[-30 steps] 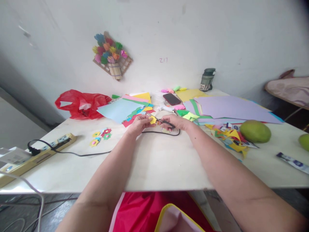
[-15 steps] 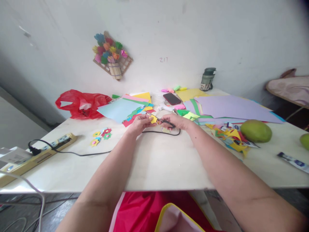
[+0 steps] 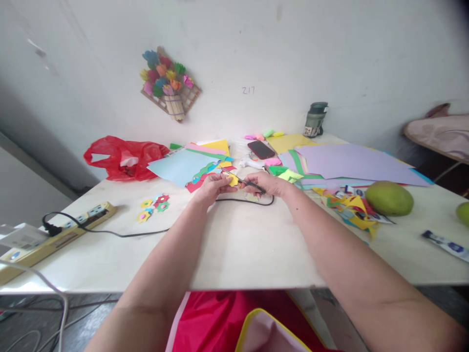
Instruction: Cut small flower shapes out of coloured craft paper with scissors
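Note:
Between the fingers of my left hand point(image 3: 215, 187) is a small piece of yellow paper point(image 3: 233, 181). My right hand point(image 3: 268, 184) is closed around the black handles of a pair of scissors point(image 3: 258, 187), whose blades point left and lie at the yellow paper. Whether the blades are parted is too small to tell. Just behind the hands lie red and green paper offcuts point(image 3: 205, 173) and a white glue gun point(image 3: 252, 164). A black cord point(image 3: 252, 203) loops on the table under my hands. To the left rests a cluster of small paper flowers point(image 3: 154, 207).
Coloured paper sheets point(image 3: 355, 161) and a phone point(image 3: 261, 149) lie at the back. Paper scraps point(image 3: 353, 210), a green mango point(image 3: 389, 198) and a tube point(image 3: 447, 246) are on the right. A power strip point(image 3: 88, 220) and red plastic bag point(image 3: 124, 156) sit left.
Hardly anything differs. Both hands stay in the same place, with the yellow paper and the scissors still held.

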### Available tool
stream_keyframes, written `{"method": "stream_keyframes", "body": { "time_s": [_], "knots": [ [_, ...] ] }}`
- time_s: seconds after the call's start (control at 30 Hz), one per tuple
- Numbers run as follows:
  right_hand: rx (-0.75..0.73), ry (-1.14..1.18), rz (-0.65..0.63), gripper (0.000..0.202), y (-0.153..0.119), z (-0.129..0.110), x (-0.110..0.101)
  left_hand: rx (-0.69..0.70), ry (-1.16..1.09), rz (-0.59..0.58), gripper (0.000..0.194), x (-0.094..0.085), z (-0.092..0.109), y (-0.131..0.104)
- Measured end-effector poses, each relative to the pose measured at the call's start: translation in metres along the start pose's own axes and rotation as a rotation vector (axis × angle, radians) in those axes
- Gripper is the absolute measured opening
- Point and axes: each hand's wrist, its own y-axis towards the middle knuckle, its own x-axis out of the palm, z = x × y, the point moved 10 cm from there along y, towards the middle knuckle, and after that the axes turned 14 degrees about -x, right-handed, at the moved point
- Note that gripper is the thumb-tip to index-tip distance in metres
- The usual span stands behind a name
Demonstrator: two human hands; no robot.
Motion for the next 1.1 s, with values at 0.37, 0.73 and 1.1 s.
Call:
{"method": "stream_keyframes", "body": {
  "time_s": [0.37, 0.73, 1.1],
  "knots": [
    [0.0, 0.018, 0.015, 0.014, 0.004, 0.007, -0.001, 0.008, -0.002, 0.017, 0.024, 0.0, 0.002, -0.001],
    [-0.008, 0.019, 0.109, 0.025, 0.001, 0.011, -0.016, 0.012, -0.003, 0.076, 0.024, -0.004, 0.003, -0.002],
    [-0.147, 0.254, 0.332, 0.038, 0.007, 0.002, -0.026, 0.015, 0.017, 0.052, 0.033, 0.004, 0.004, -0.004]
  ]
}}
